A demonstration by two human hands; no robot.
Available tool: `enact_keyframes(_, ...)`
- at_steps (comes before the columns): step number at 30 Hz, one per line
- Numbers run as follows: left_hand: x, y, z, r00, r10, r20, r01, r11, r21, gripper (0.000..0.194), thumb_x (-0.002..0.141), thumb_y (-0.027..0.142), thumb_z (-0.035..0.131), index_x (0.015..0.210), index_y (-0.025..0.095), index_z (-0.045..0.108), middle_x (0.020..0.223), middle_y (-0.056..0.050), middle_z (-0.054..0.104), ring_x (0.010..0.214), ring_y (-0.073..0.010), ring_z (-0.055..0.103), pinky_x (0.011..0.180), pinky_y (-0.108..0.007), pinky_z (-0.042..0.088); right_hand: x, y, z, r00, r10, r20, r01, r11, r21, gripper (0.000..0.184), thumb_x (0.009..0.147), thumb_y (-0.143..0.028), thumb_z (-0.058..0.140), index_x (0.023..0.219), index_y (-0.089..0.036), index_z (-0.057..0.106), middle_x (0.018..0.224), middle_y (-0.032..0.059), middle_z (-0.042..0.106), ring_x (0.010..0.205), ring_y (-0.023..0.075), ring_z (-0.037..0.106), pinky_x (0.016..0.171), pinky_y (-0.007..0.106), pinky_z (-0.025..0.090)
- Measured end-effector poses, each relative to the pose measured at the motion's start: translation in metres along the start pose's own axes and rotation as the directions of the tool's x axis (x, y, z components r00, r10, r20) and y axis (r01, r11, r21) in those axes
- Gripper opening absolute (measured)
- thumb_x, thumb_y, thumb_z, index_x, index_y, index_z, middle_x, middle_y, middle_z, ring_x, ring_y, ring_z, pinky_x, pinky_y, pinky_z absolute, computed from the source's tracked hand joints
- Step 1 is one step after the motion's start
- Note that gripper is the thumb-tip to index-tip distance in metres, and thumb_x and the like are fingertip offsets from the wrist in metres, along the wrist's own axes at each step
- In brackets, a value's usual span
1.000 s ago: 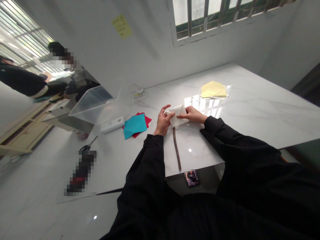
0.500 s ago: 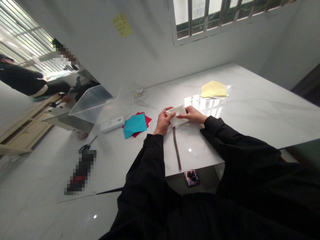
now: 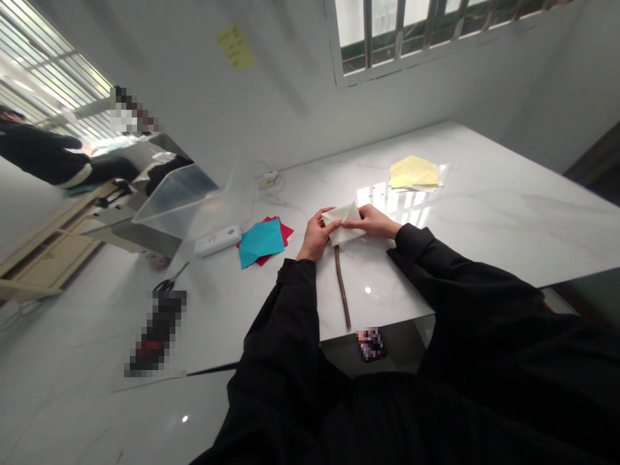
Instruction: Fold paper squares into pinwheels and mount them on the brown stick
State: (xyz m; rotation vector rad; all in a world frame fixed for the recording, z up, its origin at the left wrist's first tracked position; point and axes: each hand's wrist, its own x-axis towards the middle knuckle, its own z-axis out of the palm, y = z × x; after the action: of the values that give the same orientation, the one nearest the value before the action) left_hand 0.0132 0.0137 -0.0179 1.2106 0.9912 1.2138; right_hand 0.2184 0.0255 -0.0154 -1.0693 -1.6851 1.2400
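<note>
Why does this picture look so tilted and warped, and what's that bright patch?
In the head view, the wide lens tilts and stretches the room, skewing the table. The window seems to cast that glare on the marble, just beyond the white paper in the left hand and right hand.

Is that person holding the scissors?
No, the left hand and right hand both hold a folded white paper, while the scissors lie well away.
</note>
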Motion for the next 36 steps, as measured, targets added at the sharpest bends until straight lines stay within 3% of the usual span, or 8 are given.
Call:
enact_keyframes(3, 0.001, -0.001, -0.001, 1.0, 0.012, -0.009, -0.012, 1.0, -0.006, 0.064, 0.06, 0.037, 0.096, 0.115, 0.018, 0.07, 0.096, -0.004, 0.076, 0.083, -0.0165, 0.07, 0.079, -0.028, 0.056, 0.001, 0.0, -0.003, 0.996, 0.01, 0.092, -0.009, 1.0, -0.015, 0.04, 0.08, -0.054, 0.082, 0.085, -0.015, 0.078, 0.075, 0.0057, 0.071, 0.064, 0.0171, 0.057, 0.06, 0.03, 0.044)
enact_keyframes(6, 0.002, -0.003, -0.001, 1.0, 0.016, -0.022, -0.016, 1.0, -0.021, 0.065, 0.06, 0.037, 0.097, 0.116, 0.017, 0.07, 0.093, -0.003, 0.076, 0.08, -0.0157, 0.069, 0.077, -0.027, 0.056, 0.003, 0.0, -0.004, 0.993, 0.048, 0.105, -0.047, 0.999, -0.011, 0.033, 0.081, -0.046, 0.082, 0.084, -0.013, 0.077, 0.072, 0.0052, 0.069, 0.06, 0.0156, 0.054, 0.057, 0.029, 0.042)
enact_keyframes(11, 0.004, -0.008, -0.004, 1.0, 0.007, -0.015, -0.007, 1.0, -0.009, 0.067, 0.061, 0.039, 0.096, 0.12, 0.017, 0.069, 0.097, -0.004, 0.076, 0.085, -0.0181, 0.071, 0.079, -0.029, 0.057, 0.003, -0.001, -0.002, 0.993, 0.026, 0.115, -0.038, 0.994, 0.103, 0.025, 0.078, -0.032, 0.084, 0.091, -0.012, 0.077, 0.081, 0.0067, 0.075, 0.067, 0.016, 0.062, 0.06, 0.026, 0.048)
enact_keyframes(19, 0.006, -0.01, -0.005, 0.999, 0.015, 0.029, -0.015, 1.0, 0.006, 0.068, 0.064, 0.036, 0.094, 0.122, 0.017, 0.065, 0.105, -0.005, 0.076, 0.093, -0.0201, 0.072, 0.089, -0.034, 0.058, 0.004, 0.001, 0.001, 0.995, -0.034, 0.092, 0.01, 0.968, 0.251, 0.04, 0.077, -0.023, 0.085, 0.115, -0.014, 0.075, 0.106, 0.0111, 0.082, 0.087, 0.0219, 0.075, 0.076, 0.031, 0.062)
enact_keyframes(26, 0.004, -0.007, -0.004, 1.0, 0.008, 0.022, -0.008, 1.0, -0.013, 0.069, 0.063, 0.033, 0.094, 0.123, 0.017, 0.064, 0.105, -0.005, 0.076, 0.094, -0.0195, 0.071, 0.09, -0.033, 0.058, 0.006, 0.005, 0.001, 0.995, -0.045, 0.09, 0.019, 0.963, 0.267, 0.041, 0.078, -0.022, 0.086, 0.117, -0.014, 0.075, 0.111, 0.0127, 0.081, 0.093, 0.0248, 0.077, 0.086, 0.038, 0.065)
enact_keyframes(36, 0.005, -0.007, -0.004, 1.0, -0.013, 0.019, 0.014, 0.999, -0.037, 0.072, 0.062, 0.031, 0.093, 0.126, 0.018, 0.062, 0.105, -0.004, 0.075, 0.093, -0.0193, 0.071, 0.089, -0.033, 0.059, 0.006, 0.007, 0.0, 0.995, -0.032, 0.096, 0.004, 0.959, 0.282, 0.047, 0.079, -0.026, 0.088, 0.122, -0.015, 0.074, 0.112, 0.013, 0.082, 0.092, 0.0256, 0.078, 0.084, 0.04, 0.066)
